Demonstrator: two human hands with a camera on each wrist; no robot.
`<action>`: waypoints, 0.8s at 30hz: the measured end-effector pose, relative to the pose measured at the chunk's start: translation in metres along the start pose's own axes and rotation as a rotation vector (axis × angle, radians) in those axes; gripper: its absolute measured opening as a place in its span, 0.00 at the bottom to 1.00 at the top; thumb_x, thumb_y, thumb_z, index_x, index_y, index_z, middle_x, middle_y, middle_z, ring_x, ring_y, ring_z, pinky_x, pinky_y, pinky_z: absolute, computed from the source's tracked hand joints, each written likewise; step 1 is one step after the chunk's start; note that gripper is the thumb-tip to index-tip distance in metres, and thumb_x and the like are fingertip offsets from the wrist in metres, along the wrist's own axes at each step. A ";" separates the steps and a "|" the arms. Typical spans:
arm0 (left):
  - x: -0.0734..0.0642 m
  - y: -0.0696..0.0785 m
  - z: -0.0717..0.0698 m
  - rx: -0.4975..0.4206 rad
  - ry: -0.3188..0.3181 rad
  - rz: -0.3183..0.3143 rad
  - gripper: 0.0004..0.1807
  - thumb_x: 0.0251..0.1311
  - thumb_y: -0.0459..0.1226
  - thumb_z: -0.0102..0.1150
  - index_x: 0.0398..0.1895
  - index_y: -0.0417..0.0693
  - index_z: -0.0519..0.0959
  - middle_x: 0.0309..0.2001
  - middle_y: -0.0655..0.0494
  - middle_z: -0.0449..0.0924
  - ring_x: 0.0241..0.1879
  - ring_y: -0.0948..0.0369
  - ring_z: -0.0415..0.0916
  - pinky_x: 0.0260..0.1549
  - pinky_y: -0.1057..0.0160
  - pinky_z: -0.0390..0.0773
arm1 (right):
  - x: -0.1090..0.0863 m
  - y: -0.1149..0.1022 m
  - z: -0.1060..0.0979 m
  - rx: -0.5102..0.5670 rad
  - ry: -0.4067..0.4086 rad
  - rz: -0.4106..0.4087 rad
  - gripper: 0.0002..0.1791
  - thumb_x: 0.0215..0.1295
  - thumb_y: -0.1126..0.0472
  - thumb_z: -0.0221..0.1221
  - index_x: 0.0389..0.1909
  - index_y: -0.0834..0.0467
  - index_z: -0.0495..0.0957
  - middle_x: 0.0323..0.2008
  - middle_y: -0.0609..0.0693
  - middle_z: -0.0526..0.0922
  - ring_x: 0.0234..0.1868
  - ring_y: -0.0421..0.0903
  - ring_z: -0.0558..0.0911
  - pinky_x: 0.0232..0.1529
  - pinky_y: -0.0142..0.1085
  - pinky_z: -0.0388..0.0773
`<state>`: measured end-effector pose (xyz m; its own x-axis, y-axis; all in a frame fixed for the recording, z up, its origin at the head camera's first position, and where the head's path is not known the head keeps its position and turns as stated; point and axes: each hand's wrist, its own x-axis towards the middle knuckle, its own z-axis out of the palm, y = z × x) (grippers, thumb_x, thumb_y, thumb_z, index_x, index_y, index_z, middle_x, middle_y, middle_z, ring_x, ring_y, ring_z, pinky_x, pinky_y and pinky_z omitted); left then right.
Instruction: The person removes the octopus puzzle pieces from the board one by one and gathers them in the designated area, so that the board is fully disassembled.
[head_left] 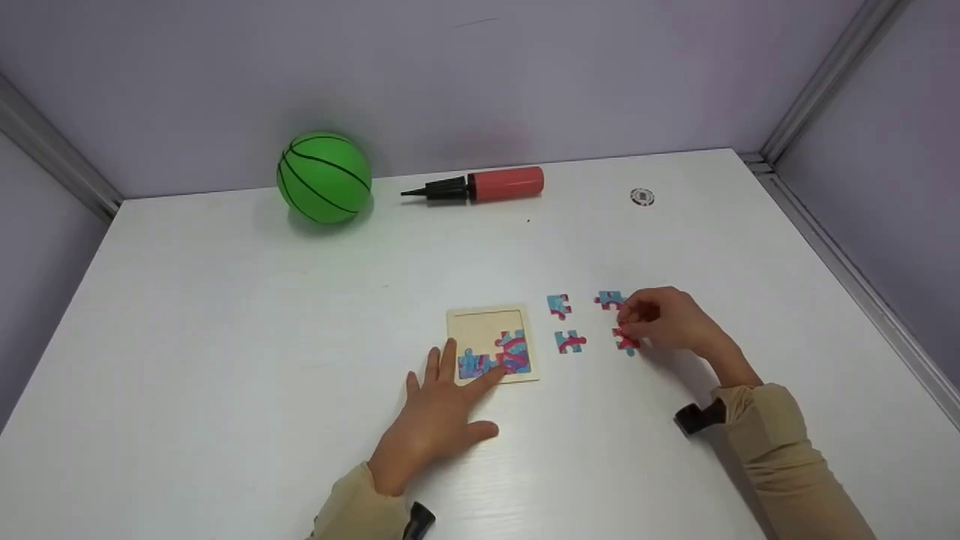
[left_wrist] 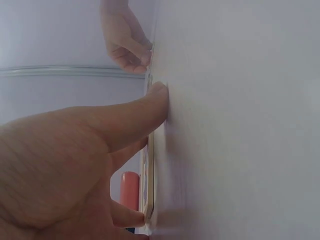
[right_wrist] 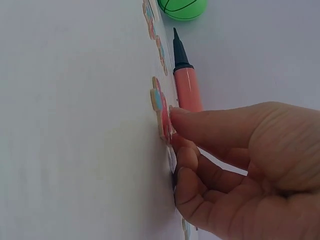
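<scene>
My left hand (head_left: 435, 424), fingers spread, rests at the lower left of a shallow wooden puzzle board (head_left: 474, 324); its index fingertip touches the joined blue-and-pink pieces (head_left: 514, 349) in it. In the left wrist view, my left thumb (left_wrist: 135, 117) lies near the board's edge. My right hand (head_left: 671, 322) is to the right of the board, thumb and index finger pinching at a red-and-blue puzzle piece (head_left: 627, 343), partly hidden by the fingers. Close by lie a blue-and-pink piece (head_left: 610, 298) and two more loose pieces (head_left: 559, 305) nearer the board.
A green ball (head_left: 325, 178) with black lines stands at the back left by the wall. Beside it lies a red-and-black hand pump (head_left: 506, 184). A round poker chip (head_left: 642, 196) is at the back right. Walls (head_left: 450, 82) border the white table (head_left: 225, 337).
</scene>
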<state>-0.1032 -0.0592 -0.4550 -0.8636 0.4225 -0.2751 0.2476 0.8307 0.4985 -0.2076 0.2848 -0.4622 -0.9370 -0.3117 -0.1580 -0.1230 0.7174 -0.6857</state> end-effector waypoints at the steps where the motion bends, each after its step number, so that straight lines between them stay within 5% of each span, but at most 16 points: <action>1: 0.000 -0.001 -0.001 -0.007 0.002 0.000 0.38 0.58 0.49 0.63 0.72 0.63 0.62 0.74 0.31 0.34 0.71 0.33 0.33 0.58 0.27 0.45 | 0.000 -0.001 0.001 0.002 0.002 -0.004 0.05 0.60 0.65 0.64 0.36 0.59 0.80 0.29 0.50 0.79 0.31 0.47 0.74 0.29 0.34 0.72; 10: -0.004 -0.010 -0.009 0.002 -0.015 0.026 0.40 0.52 0.48 0.69 0.70 0.60 0.65 0.75 0.38 0.42 0.71 0.34 0.37 0.57 0.26 0.48 | 0.007 -0.030 0.013 0.031 -0.006 -0.040 0.05 0.62 0.63 0.62 0.38 0.58 0.81 0.29 0.50 0.78 0.32 0.48 0.75 0.31 0.36 0.74; 24: 0.000 -0.008 -0.008 0.010 -0.009 0.014 0.42 0.49 0.49 0.70 0.70 0.64 0.65 0.74 0.35 0.39 0.71 0.34 0.36 0.56 0.26 0.48 | 0.044 -0.085 0.063 0.036 -0.133 -0.156 0.05 0.60 0.60 0.65 0.36 0.56 0.81 0.28 0.47 0.79 0.30 0.44 0.73 0.34 0.36 0.71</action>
<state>-0.1088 -0.0686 -0.4526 -0.8558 0.4378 -0.2756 0.2645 0.8280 0.4944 -0.2180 0.1705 -0.4554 -0.8555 -0.4989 -0.1389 -0.2494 0.6320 -0.7337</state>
